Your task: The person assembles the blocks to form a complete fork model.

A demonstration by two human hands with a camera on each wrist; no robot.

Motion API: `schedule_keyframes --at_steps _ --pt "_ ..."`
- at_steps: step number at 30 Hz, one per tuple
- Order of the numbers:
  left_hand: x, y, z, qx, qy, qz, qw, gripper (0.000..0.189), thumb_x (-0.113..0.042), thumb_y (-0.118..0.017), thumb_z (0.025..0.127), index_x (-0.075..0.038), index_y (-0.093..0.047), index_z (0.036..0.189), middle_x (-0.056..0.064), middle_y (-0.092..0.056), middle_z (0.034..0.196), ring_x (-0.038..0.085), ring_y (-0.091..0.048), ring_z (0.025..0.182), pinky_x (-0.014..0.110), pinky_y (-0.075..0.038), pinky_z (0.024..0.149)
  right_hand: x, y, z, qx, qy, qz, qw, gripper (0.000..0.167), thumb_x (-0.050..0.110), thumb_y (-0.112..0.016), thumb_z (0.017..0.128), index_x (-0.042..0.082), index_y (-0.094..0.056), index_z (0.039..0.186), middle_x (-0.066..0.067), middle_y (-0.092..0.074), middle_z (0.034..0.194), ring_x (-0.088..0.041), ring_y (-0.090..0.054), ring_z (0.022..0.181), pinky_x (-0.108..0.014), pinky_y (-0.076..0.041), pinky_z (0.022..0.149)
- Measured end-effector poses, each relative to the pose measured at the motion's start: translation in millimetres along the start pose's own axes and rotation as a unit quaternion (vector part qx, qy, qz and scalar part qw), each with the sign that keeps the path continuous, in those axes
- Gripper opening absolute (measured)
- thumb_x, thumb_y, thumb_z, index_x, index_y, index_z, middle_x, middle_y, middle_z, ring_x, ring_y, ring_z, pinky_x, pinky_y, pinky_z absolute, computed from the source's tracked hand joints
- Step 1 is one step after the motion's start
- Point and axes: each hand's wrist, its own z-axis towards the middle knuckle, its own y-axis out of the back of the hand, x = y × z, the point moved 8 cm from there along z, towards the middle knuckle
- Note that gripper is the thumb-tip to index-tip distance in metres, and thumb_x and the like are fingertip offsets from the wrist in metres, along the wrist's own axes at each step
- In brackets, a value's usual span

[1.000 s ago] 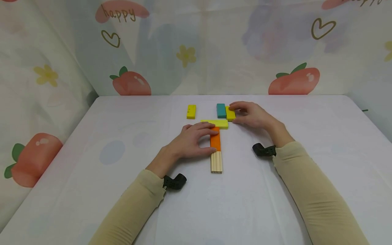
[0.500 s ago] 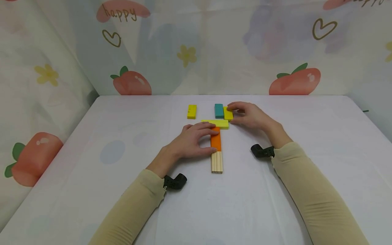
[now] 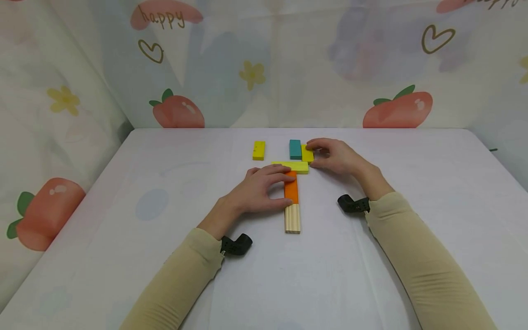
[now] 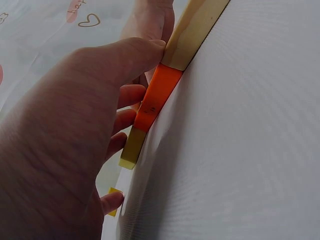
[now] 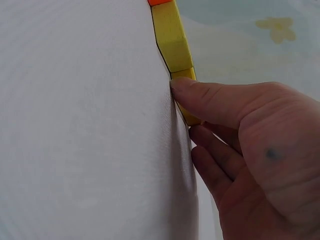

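In the head view, my left hand (image 3: pixel 264 190) rests over the row of blocks, thumb at the seam between a plain wooden block (image 3: pixel 292 219) and an orange block (image 3: pixel 291 189). Its fingers lie along the orange block and the yellow-green block (image 3: pixel 299 167), which sits crosswise at the far end. My right hand (image 3: pixel 340 156) pinches a yellow block (image 3: pixel 305 154), thumb at its near end and a finger toward its far end. That block stands against a teal block (image 3: pixel 295 149) on its left. In the right wrist view, the thumb covers part of the yellow block (image 5: pixel 184 73).
A separate yellow block (image 3: pixel 258 150) lies to the left of the teal one. All the blocks lie on a white cloth-covered table (image 3: pixel 264 284), with a printed curtain (image 3: pixel 305 68) behind it. Black wrist cameras (image 3: pixel 237 245) sit on both wrists.
My right hand has slid the yellow block slightly left, and the teal block has shifted left with it. The left hand stays in place.
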Motion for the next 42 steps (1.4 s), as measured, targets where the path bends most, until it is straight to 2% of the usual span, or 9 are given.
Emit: schedule_keyframes --at_steps 23,29,42 --pt "-0.2 -0.4 0.8 0.0 -0.003 0.004 1.0 0.057 -0.052 -0.065 0.094 -0.025 -0.061 0.144 -0.004 -0.045 0.158 0.013 -0.032 0.149 0.053 -0.023 0.117 -2.0 0.0 0.1 -0.002 0.0 0.005 1.0 0.051 0.012 -0.069 0.095 0.003 -0.054 0.143 -0.018 -0.044 0.157 -0.038 -0.041 0.142 -0.054 -0.03 0.119" --pt "-0.6 0.1 1.0 0.003 -0.002 0.006 1.0 0.057 -0.052 -0.065 0.094 -0.024 -0.06 0.144 -0.003 -0.044 0.159 0.013 -0.032 0.15 0.053 -0.023 0.117 -3.8 3.4 -0.8 -0.008 -0.001 0.004 1.0 0.055 0.015 -0.07 0.095 0.006 -0.053 0.146 -0.017 -0.045 0.155 -0.039 -0.044 0.139 -0.054 -0.034 0.118" --pt "-0.7 0.0 0.0 -0.004 -0.001 -0.006 1.0 0.057 -0.051 -0.066 0.093 -0.024 -0.061 0.143 -0.003 -0.045 0.158 0.012 -0.033 0.148 0.052 -0.023 0.116 -1.5 11.5 -3.1 -0.03 0.006 0.044 0.9986 0.054 0.019 -0.068 0.096 0.007 -0.052 0.147 -0.015 -0.047 0.154 -0.041 -0.043 0.141 -0.056 -0.034 0.117"
